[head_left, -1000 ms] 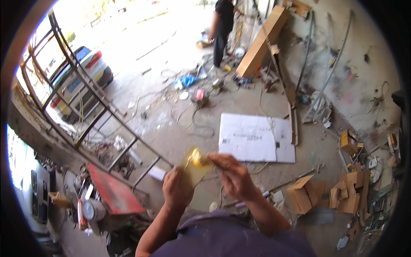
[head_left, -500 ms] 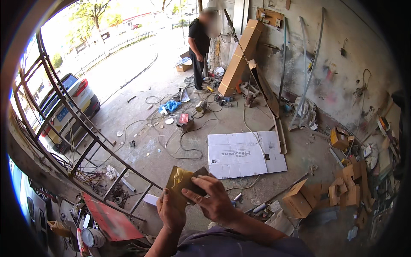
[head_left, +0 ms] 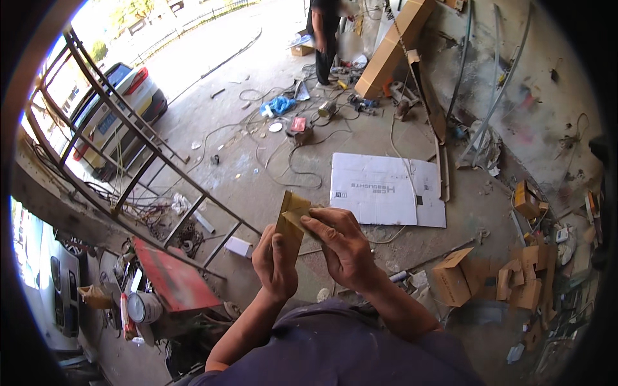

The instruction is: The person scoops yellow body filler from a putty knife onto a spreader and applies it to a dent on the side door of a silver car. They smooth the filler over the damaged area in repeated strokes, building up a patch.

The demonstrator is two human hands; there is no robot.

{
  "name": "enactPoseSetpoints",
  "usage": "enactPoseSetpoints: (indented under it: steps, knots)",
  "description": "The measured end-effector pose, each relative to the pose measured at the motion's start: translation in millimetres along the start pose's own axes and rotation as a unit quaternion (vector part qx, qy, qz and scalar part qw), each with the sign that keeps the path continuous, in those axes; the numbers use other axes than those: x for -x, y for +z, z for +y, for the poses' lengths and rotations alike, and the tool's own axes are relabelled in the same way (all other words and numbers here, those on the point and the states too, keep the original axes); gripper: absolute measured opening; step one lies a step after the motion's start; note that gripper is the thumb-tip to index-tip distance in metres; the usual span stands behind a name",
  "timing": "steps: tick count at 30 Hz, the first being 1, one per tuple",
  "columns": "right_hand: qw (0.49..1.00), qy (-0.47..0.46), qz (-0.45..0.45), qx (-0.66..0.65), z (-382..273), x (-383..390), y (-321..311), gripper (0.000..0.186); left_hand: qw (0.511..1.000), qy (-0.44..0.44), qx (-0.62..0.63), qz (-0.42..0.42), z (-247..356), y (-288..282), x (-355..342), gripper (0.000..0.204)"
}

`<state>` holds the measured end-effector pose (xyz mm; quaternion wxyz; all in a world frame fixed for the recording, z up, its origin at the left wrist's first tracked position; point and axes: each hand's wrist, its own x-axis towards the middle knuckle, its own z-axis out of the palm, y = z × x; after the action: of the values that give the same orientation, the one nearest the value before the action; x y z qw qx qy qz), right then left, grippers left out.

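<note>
Upright between finger and thumb, my left hand [head_left: 277, 267] grips a flat yellowish-brown plate [head_left: 288, 225] with yellow paste on its face. My right hand [head_left: 347, 248] pinches a thin, dark flat scraper and presses it toward that plate; its fingers cover most of the scraper. Both hands are close together in front of my chest, above the concrete floor.
A metal ladder-like frame [head_left: 177, 168] slants along the left, with a red panel [head_left: 170, 276] and a bucket [head_left: 144, 307] below. A white printed board [head_left: 386, 190] lies ahead. Cables and tools litter the floor. A person [head_left: 324, 38] stands beyond; cardboard boxes [head_left: 454, 276] sit right.
My view has tipped downward, so the person's head is out of frame. The plate has turned more edge-on, and my right hand's fingers have closed in around the scraper against it.
</note>
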<state>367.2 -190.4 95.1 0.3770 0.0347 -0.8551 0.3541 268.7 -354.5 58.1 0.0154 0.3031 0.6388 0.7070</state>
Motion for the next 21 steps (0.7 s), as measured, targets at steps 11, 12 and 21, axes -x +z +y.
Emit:
enactPoseSetpoints:
  steps: [11,12,21]
  knots:
    - [0.992,0.022,-0.013,-0.127,15,7,-11,0.052,0.965,-0.097,0.217,0.107,-10,-18,-17,0.046]
    - [0.986,0.054,0.044,-0.148,16,3,-14,0.039,0.947,-0.119,0.278,0.106,-12,-18,-16,0.043]
    - [0.977,0.059,-0.002,-0.207,8,-6,-2,0.047,0.846,-0.288,0.447,0.042,-3,-12,1,0.036]
